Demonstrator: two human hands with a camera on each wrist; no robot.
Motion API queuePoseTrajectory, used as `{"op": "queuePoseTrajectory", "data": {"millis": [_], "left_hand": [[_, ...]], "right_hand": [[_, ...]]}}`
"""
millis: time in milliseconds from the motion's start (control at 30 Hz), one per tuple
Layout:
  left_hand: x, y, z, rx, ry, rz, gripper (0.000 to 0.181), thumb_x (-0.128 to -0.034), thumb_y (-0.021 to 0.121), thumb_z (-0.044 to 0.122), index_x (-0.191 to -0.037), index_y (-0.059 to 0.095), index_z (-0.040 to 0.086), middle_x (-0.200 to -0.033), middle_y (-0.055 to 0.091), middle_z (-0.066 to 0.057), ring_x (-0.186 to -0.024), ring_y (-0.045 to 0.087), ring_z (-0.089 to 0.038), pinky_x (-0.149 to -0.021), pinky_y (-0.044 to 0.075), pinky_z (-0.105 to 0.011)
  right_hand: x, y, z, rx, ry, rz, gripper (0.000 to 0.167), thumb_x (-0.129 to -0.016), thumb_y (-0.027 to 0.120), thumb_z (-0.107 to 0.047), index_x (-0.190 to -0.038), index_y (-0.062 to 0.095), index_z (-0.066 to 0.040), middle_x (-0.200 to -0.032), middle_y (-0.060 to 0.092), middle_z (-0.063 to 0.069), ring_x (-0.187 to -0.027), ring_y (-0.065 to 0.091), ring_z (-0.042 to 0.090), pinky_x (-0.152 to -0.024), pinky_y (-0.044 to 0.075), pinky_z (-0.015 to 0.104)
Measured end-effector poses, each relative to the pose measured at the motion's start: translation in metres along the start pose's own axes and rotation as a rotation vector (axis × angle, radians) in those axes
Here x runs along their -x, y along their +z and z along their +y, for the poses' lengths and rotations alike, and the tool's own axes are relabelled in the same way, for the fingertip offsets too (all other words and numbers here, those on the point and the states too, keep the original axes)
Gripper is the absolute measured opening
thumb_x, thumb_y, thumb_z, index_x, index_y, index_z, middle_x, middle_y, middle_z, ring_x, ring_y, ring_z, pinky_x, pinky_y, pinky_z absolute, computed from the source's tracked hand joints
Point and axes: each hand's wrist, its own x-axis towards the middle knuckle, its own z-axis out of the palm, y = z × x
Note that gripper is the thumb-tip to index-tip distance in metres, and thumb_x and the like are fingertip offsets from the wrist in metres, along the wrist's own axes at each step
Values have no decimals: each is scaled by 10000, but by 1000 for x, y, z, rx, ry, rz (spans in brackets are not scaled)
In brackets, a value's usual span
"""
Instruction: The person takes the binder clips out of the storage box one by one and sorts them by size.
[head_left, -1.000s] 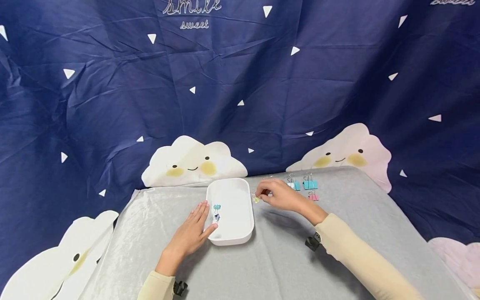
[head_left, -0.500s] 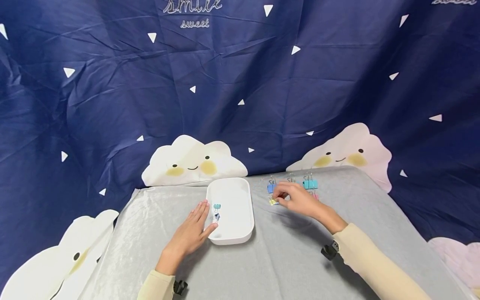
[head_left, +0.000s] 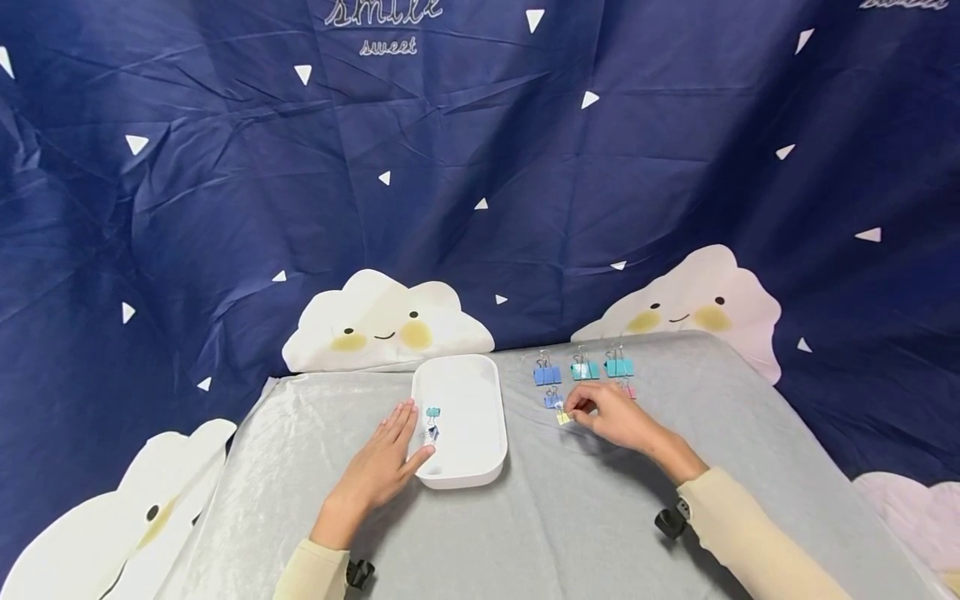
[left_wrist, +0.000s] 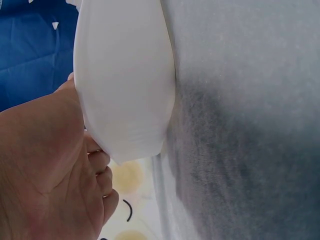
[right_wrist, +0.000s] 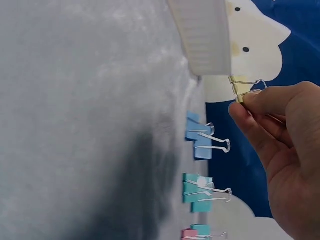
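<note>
My right hand (head_left: 617, 415) pinches a small yellow binder clip (head_left: 563, 417) by its wire handles just above the cloth. In the right wrist view the yellow clip's body points away from the thumb and fingertip. Close to its left is a small blue binder clip (head_left: 552, 401). Behind stand a larger blue clip (head_left: 547, 375) and two teal clips (head_left: 584, 370). A pink clip (head_left: 630, 390) is partly hidden by the right hand. My left hand (head_left: 378, 467) rests with extended fingers on the left rim of a white tray (head_left: 495, 450); its thumb reaches over the near corner.
Inside the tray, along its left side, lie a small teal clip (head_left: 433, 412) and a dark blue one (head_left: 432, 433). Grey cloth (head_left: 510, 542) covers the table. A navy curtain (head_left: 480, 167) with cloud prints hangs right behind the table's far edge.
My right hand has moved right and slightly nearer, away from the tray, with the yellow clip pinched. The blue and teal clips it was covering now show. The left hand keeps its place.
</note>
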Motion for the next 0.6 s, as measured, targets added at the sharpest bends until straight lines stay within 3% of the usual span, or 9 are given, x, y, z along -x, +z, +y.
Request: {"op": "queuePoseTrajectory", "data": {"millis": [300, 600], "left_hand": [[0, 0, 0, -4, 3, 1, 820, -1103, 500, 531, -1656, 294, -38, -1762, 243, -192, -1646, 231, -379, -1344, 247, -563], [0, -1, 0, -2, 9, 5, 812, -1102, 512, 515, -1648, 306, -50, -1756, 256, -204, -1642, 240, -386, -1338, 258, -574]], "right_hand": [[4, 16, 22, -23, 15, -12, 144, -907, 763, 48, -922, 763, -95, -906, 747, -9, -834, 679, 54, -760, 623, 225], [-3, 34, 31, 85, -1, 15, 147, -890, 793, 25, -877, 762, -118, -879, 750, -34, -810, 669, 42, -736, 614, 241]]}}
